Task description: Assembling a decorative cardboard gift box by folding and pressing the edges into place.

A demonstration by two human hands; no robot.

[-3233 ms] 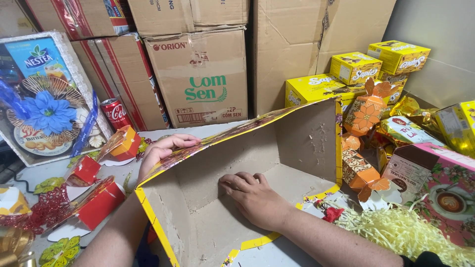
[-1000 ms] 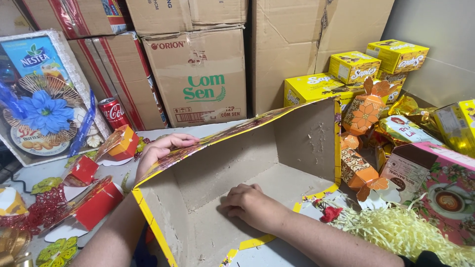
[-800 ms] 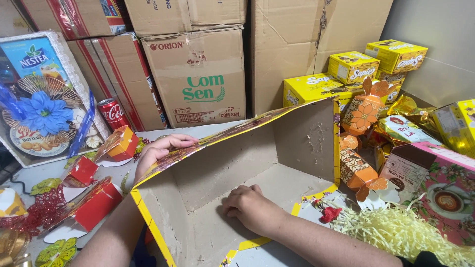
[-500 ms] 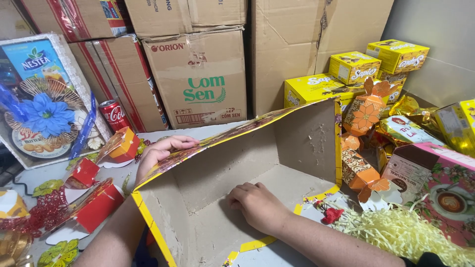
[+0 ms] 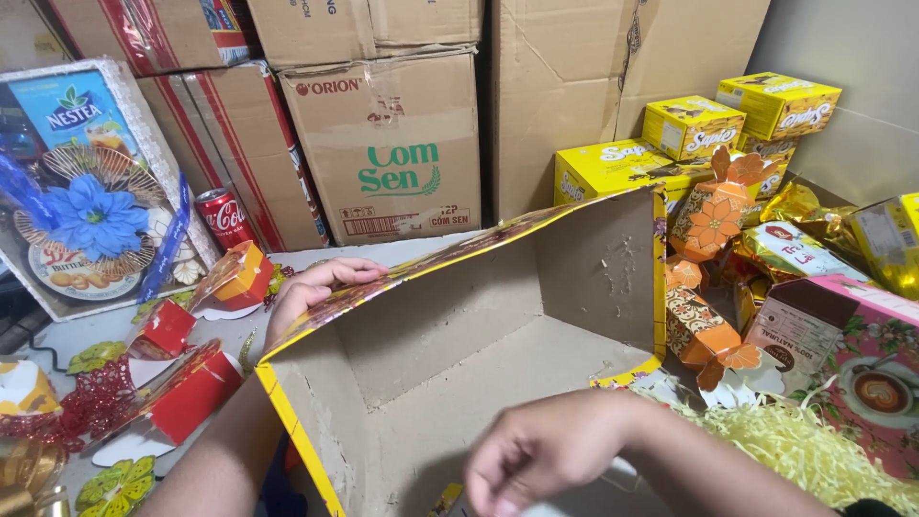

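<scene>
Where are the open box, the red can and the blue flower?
open box (image 5: 450, 316), head view, inner back wall.
red can (image 5: 222, 218), head view, middle of its side.
blue flower (image 5: 96, 222), head view, centre of the petals.

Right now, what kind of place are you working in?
Probably a stockroom or gift-packing area. Sealed brown shipping cartons are stacked along the wall, yellow snack boxes are piled at the right, and a wrapped gift basket leans beside the open cardboard box that the left hand holds.
</scene>
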